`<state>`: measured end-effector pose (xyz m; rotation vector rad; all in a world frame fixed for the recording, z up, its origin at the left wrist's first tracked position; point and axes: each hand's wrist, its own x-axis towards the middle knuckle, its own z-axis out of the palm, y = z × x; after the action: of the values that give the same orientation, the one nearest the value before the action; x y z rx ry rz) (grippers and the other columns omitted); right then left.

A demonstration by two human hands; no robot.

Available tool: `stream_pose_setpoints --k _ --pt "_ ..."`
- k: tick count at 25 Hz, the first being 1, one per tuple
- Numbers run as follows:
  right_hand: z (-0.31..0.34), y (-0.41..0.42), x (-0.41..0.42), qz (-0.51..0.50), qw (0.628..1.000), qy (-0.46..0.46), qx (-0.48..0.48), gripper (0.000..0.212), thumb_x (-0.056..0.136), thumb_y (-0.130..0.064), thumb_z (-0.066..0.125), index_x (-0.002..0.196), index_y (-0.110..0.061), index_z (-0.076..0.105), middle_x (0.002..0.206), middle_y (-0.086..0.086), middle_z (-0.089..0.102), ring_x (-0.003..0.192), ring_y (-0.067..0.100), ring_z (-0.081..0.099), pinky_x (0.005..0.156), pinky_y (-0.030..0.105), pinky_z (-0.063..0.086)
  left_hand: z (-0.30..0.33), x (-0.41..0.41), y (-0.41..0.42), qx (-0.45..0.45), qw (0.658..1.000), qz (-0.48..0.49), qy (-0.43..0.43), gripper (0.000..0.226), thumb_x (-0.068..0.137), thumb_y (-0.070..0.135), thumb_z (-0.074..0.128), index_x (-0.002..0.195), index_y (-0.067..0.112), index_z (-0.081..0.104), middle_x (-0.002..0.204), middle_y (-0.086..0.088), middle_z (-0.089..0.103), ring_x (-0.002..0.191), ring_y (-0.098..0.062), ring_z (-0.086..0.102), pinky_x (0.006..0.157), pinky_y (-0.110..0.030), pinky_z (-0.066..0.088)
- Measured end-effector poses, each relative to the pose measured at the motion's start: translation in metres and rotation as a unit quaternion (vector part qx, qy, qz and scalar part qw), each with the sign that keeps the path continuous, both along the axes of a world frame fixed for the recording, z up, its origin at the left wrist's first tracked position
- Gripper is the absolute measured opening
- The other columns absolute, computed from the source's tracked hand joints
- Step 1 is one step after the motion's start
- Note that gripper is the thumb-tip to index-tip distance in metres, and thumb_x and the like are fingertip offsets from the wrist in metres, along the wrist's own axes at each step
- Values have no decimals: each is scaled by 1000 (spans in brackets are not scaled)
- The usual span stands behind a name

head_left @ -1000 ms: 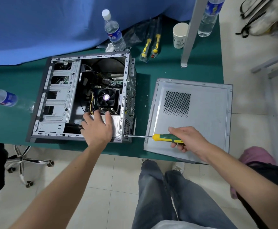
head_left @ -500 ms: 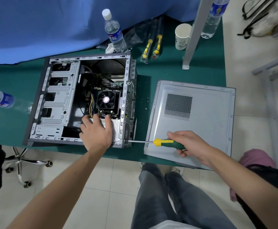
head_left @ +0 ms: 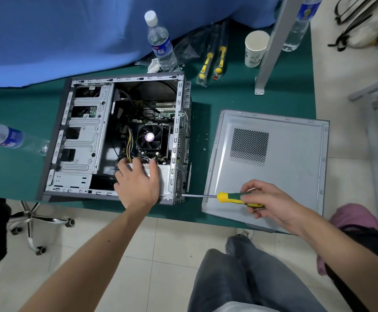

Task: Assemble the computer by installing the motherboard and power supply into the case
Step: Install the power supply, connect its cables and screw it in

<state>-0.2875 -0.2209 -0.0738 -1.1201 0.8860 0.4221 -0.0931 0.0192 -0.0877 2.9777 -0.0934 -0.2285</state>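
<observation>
Water bottle, paper cup

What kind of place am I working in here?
Probably a makeshift repair bench in an office or workshop: an opened computer case lies on a green-covered table with packaged screwdrivers, and a wheeled office chair base stands on the tiled floor.

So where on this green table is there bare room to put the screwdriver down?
Bare green table shows between the case and the side panel, apart from a few loose screws. More lies left of the case beyond the lying bottle. The back edge is crowded: upright bottle, bagged screwdrivers, paper cup.
</observation>
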Motion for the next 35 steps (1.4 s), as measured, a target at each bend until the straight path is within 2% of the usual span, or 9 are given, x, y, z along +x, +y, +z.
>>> stream_pose_setpoints --k 3,8,12,16,20,23,25,29,35 --pt "-4 9 0 28 998 26 -42 30 97 -36 57 91 -7 66 71 10 67 52 16 51 48 24 41 0 2 1 0 1000 1 -1 60 91 65 23 106 16 54 136 -16 41 115 -37 44 91 -50 37" --pt "-7 7 -7 -41 999 -16 -4 4 89 -14 69 86 -14 66 75 3 63 53 16 51 48 26 42 -1 1 2 -1 1000 1 1 61 89 65 22 107 16 54 136 -16 41 115 -37 44 91 -50 37" --pt "-5 13 -4 31 995 29 -90 32 96 -42 58 89 -14 70 70 7 68 48 13 46 43 22 38 -1 0 4 -3 1000 0 -3 61 90 65 23 107 15 54 137 -17 41 116 -37 44 91 -50 37" --pt "-3 6 -4 -35 999 -14 -15 2 91 -14 66 90 -15 64 75 3 60 52 13 44 45 23 36 -2 0 2 -1 1000 -4 -1 55 95 62 29 108 15 55 137 -17 41 116 -37 44 92 -51 37" --pt "-2 8 0 42 994 21 -103 34 97 -42 56 87 -11 66 70 7 69 44 12 38 41 19 31 -3 1 2 1 1000 -5 -3 51 97 59 33 108 14 55 137 -17 41 117 -37 44 92 -51 38" --pt "-2 5 0 -19 1000 1 -22 6 93 -19 65 93 -13 64 76 2 59 52 13 43 48 23 38 -3 1 2 0 1000 -5 -4 54 95 61 30 108 14 55 138 -17 41 117 -37 44 92 -51 38" --pt "-3 2 -1 -46 999 -17 8 10 88 -6 68 92 -12 63 77 5 57 53 15 43 50 25 39 -3 0 2 1 1000 -4 -3 57 93 62 28 108 14 54 138 -16 40 118 -37 44 92 -50 37" --pt "-4 7 4 28 996 50 -61 29 94 -38 62 91 -10 68 74 13 70 47 14 41 44 23 35 -2 1 2 5 1000 -5 2 54 96 61 30 108 14 54 139 -15 40 118 -36 43 93 -50 37" --pt "-8 3 0 -31 999 -10 -24 8 89 -13 70 86 -12 62 69 4 57 54 15 45 49 25 38 -2 1 1 5 1000 -2 1 48 97 58 35 104 15 54 139 -15 40 118 -35 43 93 -49 37"
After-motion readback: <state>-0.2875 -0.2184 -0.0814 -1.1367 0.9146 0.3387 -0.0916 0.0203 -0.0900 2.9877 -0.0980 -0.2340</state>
